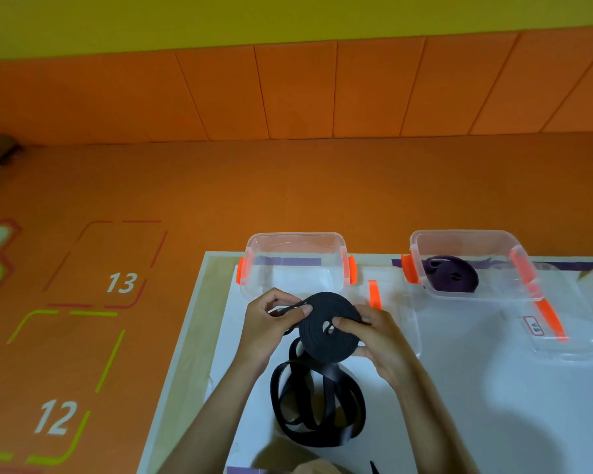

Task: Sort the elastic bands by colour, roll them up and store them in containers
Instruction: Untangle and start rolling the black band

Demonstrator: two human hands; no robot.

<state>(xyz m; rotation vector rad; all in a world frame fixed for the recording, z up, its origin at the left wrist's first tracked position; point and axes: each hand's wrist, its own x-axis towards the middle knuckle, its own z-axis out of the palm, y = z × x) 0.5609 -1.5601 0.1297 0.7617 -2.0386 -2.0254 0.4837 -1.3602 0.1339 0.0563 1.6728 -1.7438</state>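
Note:
Both hands hold a partly rolled black elastic band (pixel 326 313) above the white table (pixel 493 398). My left hand (pixel 274 323) pinches the strand that feeds into the coil at its upper left. My right hand (pixel 374 340) grips the coil's right side, fingers pressed on its face. The band's loose length (pixel 317 405) lies in loops on the table below the coil. Behind the hands stands a clear container (pixel 295 241) with orange clips and nothing in it. A second clear container (pixel 466 237) to the right holds a rolled purple band (pixel 451 278).
Two clear lids lie on the table: one (pixel 391 302) between the containers, one (pixel 562 333) with orange clips and a label at the right. The table's left edge (pixel 182 354) borders an orange floor mat with squares numbered 12 and 13. An orange padded wall stands behind.

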